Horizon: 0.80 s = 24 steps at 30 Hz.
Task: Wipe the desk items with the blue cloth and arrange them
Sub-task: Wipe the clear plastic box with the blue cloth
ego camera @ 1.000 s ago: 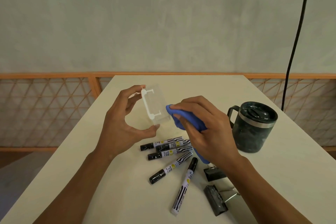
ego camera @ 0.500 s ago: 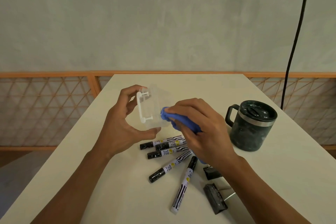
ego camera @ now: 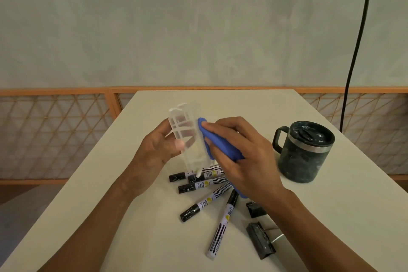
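Observation:
My left hand point(ego camera: 154, 152) holds a small clear plastic box point(ego camera: 189, 137) upright above the white desk point(ego camera: 110, 205), fingers and thumb around its left side. My right hand point(ego camera: 247, 161) grips a bunched blue cloth point(ego camera: 218, 146) and presses its tip against the box's right face. Below the hands lie several black-and-white markers point(ego camera: 205, 183), fanned out on the desk. Two black binder clips point(ego camera: 260, 238) lie to their right, one partly hidden under my right wrist.
A dark lidded mug point(ego camera: 302, 152) with a handle stands on the right of the desk. A black cable point(ego camera: 357, 46) hangs down the wall behind it. An orange lattice railing point(ego camera: 55, 134) runs behind the desk's far edge.
My left hand has turned the clear box from lying sideways to standing more upright. The blue cloth has slid along it, now pressing its right face higher up.

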Each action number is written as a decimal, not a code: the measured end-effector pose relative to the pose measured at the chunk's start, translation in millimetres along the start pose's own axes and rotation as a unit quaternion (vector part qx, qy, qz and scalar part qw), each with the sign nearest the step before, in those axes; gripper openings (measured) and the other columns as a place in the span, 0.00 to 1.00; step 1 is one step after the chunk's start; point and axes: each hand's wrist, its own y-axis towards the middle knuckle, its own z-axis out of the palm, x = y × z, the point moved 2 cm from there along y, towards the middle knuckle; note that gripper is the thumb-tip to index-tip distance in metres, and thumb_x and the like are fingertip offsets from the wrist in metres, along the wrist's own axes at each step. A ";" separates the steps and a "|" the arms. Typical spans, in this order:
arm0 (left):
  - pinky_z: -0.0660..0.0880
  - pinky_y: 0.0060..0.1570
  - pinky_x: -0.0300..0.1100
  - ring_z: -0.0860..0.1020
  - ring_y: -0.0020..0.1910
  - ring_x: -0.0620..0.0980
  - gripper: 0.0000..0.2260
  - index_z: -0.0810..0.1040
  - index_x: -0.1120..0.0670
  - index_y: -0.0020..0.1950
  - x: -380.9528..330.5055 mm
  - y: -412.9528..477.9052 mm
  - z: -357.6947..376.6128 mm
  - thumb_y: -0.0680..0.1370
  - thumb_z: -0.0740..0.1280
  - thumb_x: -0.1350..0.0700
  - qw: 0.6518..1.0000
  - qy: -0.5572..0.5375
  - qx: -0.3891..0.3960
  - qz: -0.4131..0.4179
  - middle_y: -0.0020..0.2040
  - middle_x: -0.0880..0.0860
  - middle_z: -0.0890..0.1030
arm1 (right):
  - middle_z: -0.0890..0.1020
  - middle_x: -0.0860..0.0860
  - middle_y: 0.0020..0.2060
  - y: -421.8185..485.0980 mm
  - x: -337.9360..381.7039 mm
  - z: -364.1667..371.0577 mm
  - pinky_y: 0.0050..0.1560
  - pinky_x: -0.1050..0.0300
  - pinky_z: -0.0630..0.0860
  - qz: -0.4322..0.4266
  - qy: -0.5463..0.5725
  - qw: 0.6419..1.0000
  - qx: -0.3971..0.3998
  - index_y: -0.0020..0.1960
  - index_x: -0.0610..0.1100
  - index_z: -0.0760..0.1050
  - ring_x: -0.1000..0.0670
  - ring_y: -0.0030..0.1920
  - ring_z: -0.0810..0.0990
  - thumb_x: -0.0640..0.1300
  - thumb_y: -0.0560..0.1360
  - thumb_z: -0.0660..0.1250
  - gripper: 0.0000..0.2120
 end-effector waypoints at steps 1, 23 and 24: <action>0.79 0.68 0.49 0.79 0.73 0.57 0.29 0.75 0.54 0.76 1.0 0.9 -0.7 0.75 0.71 0.51 0.999 -0.029 -0.016 -0.006 0.73 0.56 0.81 | 0.82 0.47 0.60 -0.3 -0.1 0.2 0.55 0.51 0.80 -0.011 0.003 1.000 0.014 0.71 0.43 0.82 0.48 0.58 0.82 0.38 0.80 0.74 0.19; 0.71 0.75 0.58 0.77 0.75 0.60 0.34 0.76 0.55 0.78 3.7 -2.1 4.2 0.85 0.53 0.32 0.985 -0.102 -0.057 -0.124 0.75 0.61 0.79 | 0.80 0.46 0.64 -4.2 2.3 5.5 0.58 0.52 0.79 -0.084 -0.052 0.991 0.087 0.73 0.44 0.80 0.48 0.62 0.79 0.43 0.79 0.75 0.22; 0.72 0.75 0.58 0.77 0.74 0.61 0.33 0.76 0.56 0.78 3.9 -2.2 2.1 0.85 0.56 0.34 0.983 -0.116 -0.060 -0.126 0.75 0.62 0.78 | 0.80 0.46 0.64 -4.1 3.4 5.8 0.58 0.53 0.79 -0.083 -0.051 0.992 0.083 0.73 0.43 0.80 0.48 0.61 0.80 0.43 0.80 0.75 0.22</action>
